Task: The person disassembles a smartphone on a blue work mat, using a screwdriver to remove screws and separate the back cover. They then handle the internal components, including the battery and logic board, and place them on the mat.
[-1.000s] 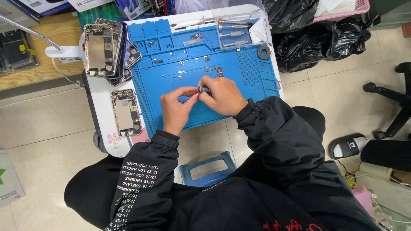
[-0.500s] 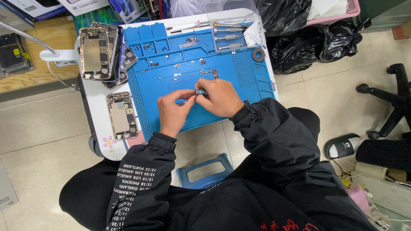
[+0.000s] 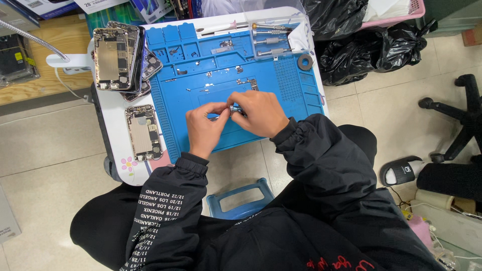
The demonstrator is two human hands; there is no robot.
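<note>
- Floor (image 3: 45,145) of pale tiles surrounds a small white table (image 3: 113,145); a wooden bench top (image 3: 30,80) lies to the left, black plastic bags (image 3: 371,45) sit beyond the table's right edge, and a black chair base (image 3: 459,115) stands at far right.
- Blue work mat (image 3: 281,95) covers most of the table, with moulded compartments along its far edge and small loose parts scattered across it.
- Blue stool (image 3: 241,198) shows below the table, between the person's knees.
- Stack of opened phone housings (image 3: 118,57) rests at the mat's far left corner; a single opened phone (image 3: 143,131) lies on the white table just left of the mat, long axis running away from the person.
- Clear tray (image 3: 278,35) at the far right of the mat holds several screwdrivers lying left to right; a dark ring (image 3: 304,61) sits just beside it.
- Left hand (image 3: 203,128) is over the mat's centre, thumb and forefinger pinched closed on the end of a small silver and blue tool (image 3: 234,108).
- Right hand (image 3: 261,114) meets it from the right, fingers curled tight round the same tool, hiding most of it.
- Tool sits between the two hands above the mat's middle; its visible part appears to lie roughly left to right, and which way its tip points cannot be told.
- Nothing lies between the hands and the tool; the fingers alone block the view.
</note>
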